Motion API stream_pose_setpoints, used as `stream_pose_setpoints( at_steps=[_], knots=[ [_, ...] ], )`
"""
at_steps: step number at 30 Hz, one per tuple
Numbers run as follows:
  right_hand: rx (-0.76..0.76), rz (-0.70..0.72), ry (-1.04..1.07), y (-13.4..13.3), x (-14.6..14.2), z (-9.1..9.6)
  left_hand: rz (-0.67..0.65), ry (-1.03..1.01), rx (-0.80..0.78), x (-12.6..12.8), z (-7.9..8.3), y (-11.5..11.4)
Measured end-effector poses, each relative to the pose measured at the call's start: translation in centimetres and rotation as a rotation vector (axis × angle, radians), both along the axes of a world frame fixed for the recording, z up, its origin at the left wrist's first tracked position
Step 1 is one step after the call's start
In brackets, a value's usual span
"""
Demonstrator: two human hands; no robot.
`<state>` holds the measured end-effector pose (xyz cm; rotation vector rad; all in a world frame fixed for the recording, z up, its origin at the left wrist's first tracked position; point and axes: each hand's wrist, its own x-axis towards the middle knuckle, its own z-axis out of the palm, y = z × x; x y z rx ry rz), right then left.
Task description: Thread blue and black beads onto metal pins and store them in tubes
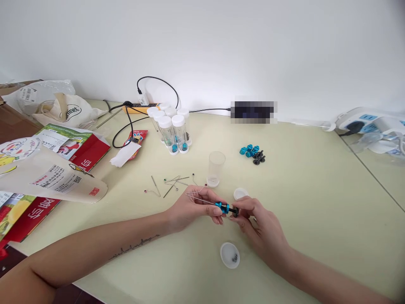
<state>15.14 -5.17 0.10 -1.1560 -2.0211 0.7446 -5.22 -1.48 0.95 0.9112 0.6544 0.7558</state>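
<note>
My left hand [198, 207] pinches a thin bent wire pin [198, 197] with blue beads [223, 207] threaded on it. My right hand [257, 221] holds a small black bead [235, 211] at the pin's tip, right against the blue beads. Both hands hover just above the pale green table [316, 190]. A shallow white cap [230, 255] with small dark pieces in it lies below the hands. An open clear tube [216, 169] stands just beyond them, and a white lid [241, 194] lies beside it.
A pile of blue and black beads [253, 153] lies farther back. Several capped clear tubes [172, 126] stand at the back centre. Loose pins [171, 184] lie left of the hands. Paper packaging [47, 169] covers the left side; power strips [370, 122] sit at the right.
</note>
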Motion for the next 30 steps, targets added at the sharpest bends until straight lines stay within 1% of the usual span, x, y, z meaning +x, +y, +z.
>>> stream_pose_setpoints(
  at_steps=[5, 11, 15, 18, 24, 27, 30],
  knots=[
    [0.033, 0.009, 0.030, -0.03, 0.00, -0.02, -0.010, -0.005, 0.002, -0.02, -0.11, -0.04],
    [-0.060, 0.039, -0.036, 0.00, 0.30, 0.21, -0.032, -0.032, 0.002, -0.05, -0.23, -0.03],
    [-0.049, 0.089, -0.016, 0.10, 0.38, 0.27, -0.060, -0.038, 0.008, -0.06, -0.23, -0.15],
    [-0.069, 0.100, 0.000, 0.13, 0.39, 0.34, -0.069, -0.035, 0.012, -0.05, -0.18, -0.29],
    [-0.156, 0.058, 0.062, 0.00, 0.41, 0.61, -0.007, -0.029, 0.022, 0.04, 0.04, -0.18],
    [-0.153, 0.049, 0.077, -0.06, 0.39, 0.64, 0.017, -0.034, 0.033, 0.07, 0.08, -0.09],
    [-0.157, 0.066, 0.064, -0.05, 0.38, 0.63, 0.013, -0.028, 0.038, 0.08, 0.09, -0.10]
  ],
)
